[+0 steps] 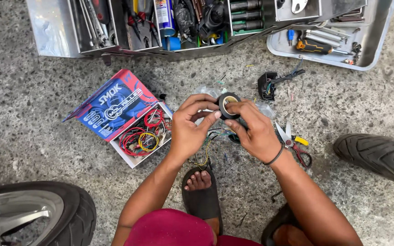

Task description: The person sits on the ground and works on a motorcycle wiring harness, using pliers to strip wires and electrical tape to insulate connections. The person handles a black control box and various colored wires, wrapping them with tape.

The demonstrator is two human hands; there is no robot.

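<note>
Both hands meet over the concrete floor around a roll of black electrical tape (228, 103). My right hand (253, 131) grips the roll between thumb and fingers. My left hand (191, 125) pinches at the roll's left edge with thumb and forefinger. Thin yellow and green wires (204, 155) hang below my hands, along with a small dark part that is mostly hidden. A clear plastic bag (265, 109) lies under the hands.
An open box with coiled red and yellow wires (143, 134) lies to the left. Scissors (292, 143) lie right of my hand, a black connector (267, 85) beyond. A metal toolbox (55, 32) and tray (375, 50) sit at the top. Tyres (379, 157) (76, 212) flank me.
</note>
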